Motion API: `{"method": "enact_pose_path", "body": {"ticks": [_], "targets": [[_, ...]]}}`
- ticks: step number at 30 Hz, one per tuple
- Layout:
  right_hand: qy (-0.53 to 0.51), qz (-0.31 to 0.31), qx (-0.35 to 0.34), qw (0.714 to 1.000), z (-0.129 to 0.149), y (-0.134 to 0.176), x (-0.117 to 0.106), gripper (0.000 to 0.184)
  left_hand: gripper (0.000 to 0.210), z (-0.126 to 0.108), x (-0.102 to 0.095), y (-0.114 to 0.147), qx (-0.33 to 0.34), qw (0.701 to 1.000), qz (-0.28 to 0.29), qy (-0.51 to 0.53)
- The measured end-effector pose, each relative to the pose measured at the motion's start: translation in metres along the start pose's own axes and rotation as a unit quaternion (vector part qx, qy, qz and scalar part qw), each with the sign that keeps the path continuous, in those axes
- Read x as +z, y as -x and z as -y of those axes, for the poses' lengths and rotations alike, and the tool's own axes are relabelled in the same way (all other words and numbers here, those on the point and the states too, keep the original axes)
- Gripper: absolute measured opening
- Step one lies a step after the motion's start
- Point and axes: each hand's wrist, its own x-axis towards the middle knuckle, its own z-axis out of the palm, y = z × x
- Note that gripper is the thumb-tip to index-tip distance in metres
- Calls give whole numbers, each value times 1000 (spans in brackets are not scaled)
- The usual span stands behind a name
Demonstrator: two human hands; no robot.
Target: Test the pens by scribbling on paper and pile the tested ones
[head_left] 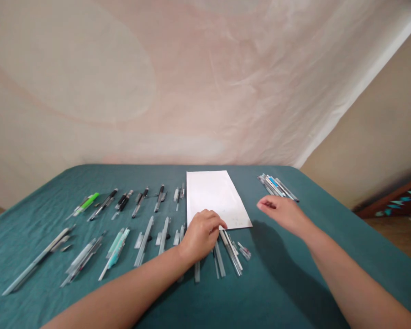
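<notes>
My left hand [201, 234] is over the lower edge of a white sheet of paper [214, 196], its fingers curled inward. Its fingertips come close to the upper ends of several clear pen barrels [231, 253]; whether they grip anything is hidden. To the right of the paper hovers my right hand [282, 211], thumb and fingers drawn together, with nothing visible in them. Just beyond it lies a bundle of pen refills or thin pens [277, 186], one with a blue label. A small clear piece with red inside [244, 251] lies right of the barrels.
Pen parts lie in two rows on the green tablecloth [277, 301]. The back row includes a bright green pen part [88, 203] and black-gripped pens [141, 201]. Nearer are a long barrel [37, 261] and turquoise pen parts [118, 249]. A pale cloth [205, 82] hangs behind.
</notes>
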Motion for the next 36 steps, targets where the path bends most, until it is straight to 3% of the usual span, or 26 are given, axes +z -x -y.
{"method": "enact_pose_path", "body": {"ticks": [4,8,15,19,22,24,26,29,31,36], "targets": [[-42,71,-97,992,46,30,30,16,36,-6,-1,2,75,993,79,-52],[-48,47,-95,993,52,40,50,16,29,-8,0,3,85,988,107,-76],[-5,-48,-41,998,35,35,54,12,22,-5,-2,2,41,994,58,-82],[0,-50,-30,998,20,31,60,31,23,-3,-2,2,4,996,24,-85],[-26,-57,-22,998,17,30,62,32,24,-1,-1,1,-13,996,25,-84],[-33,-86,-40,995,25,32,58,27,24,1,-1,0,-26,996,24,-78],[-32,-97,-106,989,41,38,54,23,25,4,0,0,-39,997,15,-70],[-34,-14,-246,968,69,50,51,20,27,7,1,0,-53,997,3,-60],[-22,38,-301,953,84,57,53,18,28,8,3,0,-57,997,-2,-59],[-7,78,-290,954,91,62,61,16,29,7,3,0,-48,997,-3,-68]]}}
